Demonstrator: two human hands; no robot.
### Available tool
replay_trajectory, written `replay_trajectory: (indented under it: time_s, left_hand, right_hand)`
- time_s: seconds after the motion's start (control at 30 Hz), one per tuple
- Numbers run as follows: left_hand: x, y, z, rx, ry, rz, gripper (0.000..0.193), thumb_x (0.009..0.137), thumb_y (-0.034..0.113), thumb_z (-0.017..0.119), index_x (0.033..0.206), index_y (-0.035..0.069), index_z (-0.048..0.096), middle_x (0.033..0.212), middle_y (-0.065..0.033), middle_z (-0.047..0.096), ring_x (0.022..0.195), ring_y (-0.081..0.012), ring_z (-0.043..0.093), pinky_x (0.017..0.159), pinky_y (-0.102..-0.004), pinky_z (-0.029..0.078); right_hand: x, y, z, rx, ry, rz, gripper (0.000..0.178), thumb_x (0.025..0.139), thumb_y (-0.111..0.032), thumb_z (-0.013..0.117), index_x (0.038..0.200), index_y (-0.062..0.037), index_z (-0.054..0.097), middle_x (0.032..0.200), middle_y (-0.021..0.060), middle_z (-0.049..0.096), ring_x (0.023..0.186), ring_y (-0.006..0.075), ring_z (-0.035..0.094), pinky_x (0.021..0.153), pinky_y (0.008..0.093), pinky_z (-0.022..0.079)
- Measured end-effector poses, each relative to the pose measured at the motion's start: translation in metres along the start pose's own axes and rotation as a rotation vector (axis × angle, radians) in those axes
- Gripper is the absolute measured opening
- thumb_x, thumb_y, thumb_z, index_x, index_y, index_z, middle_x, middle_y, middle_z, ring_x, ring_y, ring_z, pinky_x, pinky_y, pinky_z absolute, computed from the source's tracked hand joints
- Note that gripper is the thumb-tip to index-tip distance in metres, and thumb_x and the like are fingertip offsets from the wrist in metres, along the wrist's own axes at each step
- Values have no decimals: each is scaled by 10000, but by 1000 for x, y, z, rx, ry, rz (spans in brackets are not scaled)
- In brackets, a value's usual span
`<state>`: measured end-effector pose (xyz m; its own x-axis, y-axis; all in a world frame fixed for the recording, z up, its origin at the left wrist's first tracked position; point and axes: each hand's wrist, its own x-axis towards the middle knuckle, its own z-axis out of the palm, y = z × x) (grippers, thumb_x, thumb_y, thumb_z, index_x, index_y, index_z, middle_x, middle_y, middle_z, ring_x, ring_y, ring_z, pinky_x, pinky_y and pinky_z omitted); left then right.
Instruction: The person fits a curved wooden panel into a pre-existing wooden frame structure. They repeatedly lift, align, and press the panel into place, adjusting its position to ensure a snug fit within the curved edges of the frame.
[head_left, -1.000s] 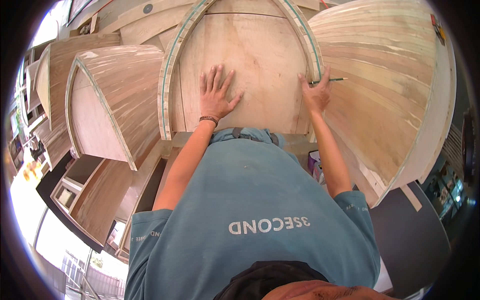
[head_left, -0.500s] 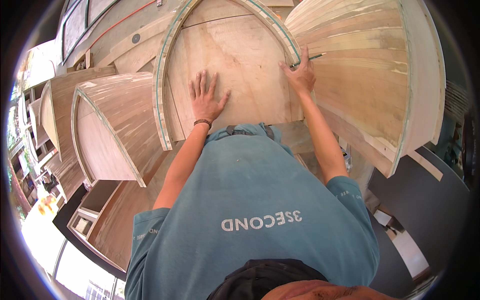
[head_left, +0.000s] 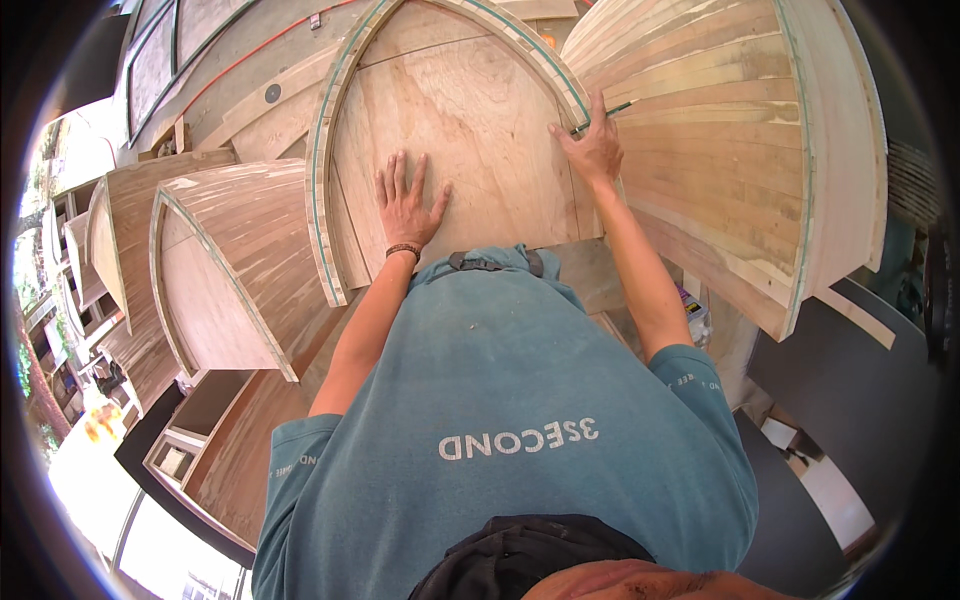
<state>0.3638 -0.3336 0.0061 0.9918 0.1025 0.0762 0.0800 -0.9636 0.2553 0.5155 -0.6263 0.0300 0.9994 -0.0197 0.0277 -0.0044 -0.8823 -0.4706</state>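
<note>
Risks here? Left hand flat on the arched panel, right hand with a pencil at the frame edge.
1. The right hand holds the pencil at the curved frame; the line may drift off the curve.
2. Only the flat left hand steadies the plywood panel; it could shift if it is loose.
3. Reaching over it, the person may lose balance.

Sunlight floods a woodworking shop crowded with curved, boat-like timber shells. A large planked shell (head_left: 720, 150) rises at the right, two smaller arched ones (head_left: 240, 270) stand at the left. Flat wooden panels (head_left: 190, 50) lean against the far wall. Near left, bright daylight pours through an opening (head_left: 90, 480); a dark surface (head_left: 850, 380) lies right.
</note>
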Motion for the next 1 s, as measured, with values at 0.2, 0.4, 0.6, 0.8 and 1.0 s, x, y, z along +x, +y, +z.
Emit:
replay_trajectory:
  time_s: [0.2, 0.4, 0.6, 0.8, 1.0]
  left_hand:
    - [0, -1, 1, -5, 7, 6, 669, 947, 537, 565, 1504, 186, 444, 1581, -151, 337, 1498, -293, 256, 1238, -474, 135]
    - [1, -1, 0, -16, 10, 15, 664, 945, 530, 569, 1496, 176, 458, 1573, -159, 348, 1491, -302, 271, 1233, -478, 148]
    - [1, -1, 0, -5, 6, 13, 656, 947, 526, 565, 1495, 180, 461, 1572, -157, 350, 1490, -299, 270, 1232, -480, 152]
    - [1, 0, 0, -4, -7, 13, 653, 949, 524, 560, 1500, 192, 451, 1576, -145, 347, 1493, -290, 262, 1234, -477, 149]
    - [0, -2, 2, -5, 2, 28, 646, 956, 517, 551, 1502, 186, 445, 1578, -147, 342, 1493, -292, 260, 1233, -477, 150]
  right_hand:
    - [0, -4, -3, -4, -2, 18, 1024, 727, -456, 826, 1552, -150, 303, 1125, 209, 648, 1069, 379, 608, 829, 481, 533]
    - [1, -2, -1, 3, 8, 6, 1031, 723, -451, 823, 1559, -161, 295, 1143, 201, 644, 1092, 374, 601, 846, 484, 528]
    - [1, 0, 0, 1, 7, 19, 1033, 715, -468, 819, 1560, -184, 297, 1142, 185, 647, 1093, 360, 604, 850, 482, 526]
    - [1, 0, -2, 8, 5, 27, 1005, 713, -463, 814, 1547, -189, 322, 1130, 173, 649, 1095, 351, 604, 855, 472, 526]
    - [2, -3, -4, 24, -7, 45, 994, 712, -425, 813, 1543, -178, 325, 1224, 130, 647, 1119, 343, 594, 872, 462, 525]
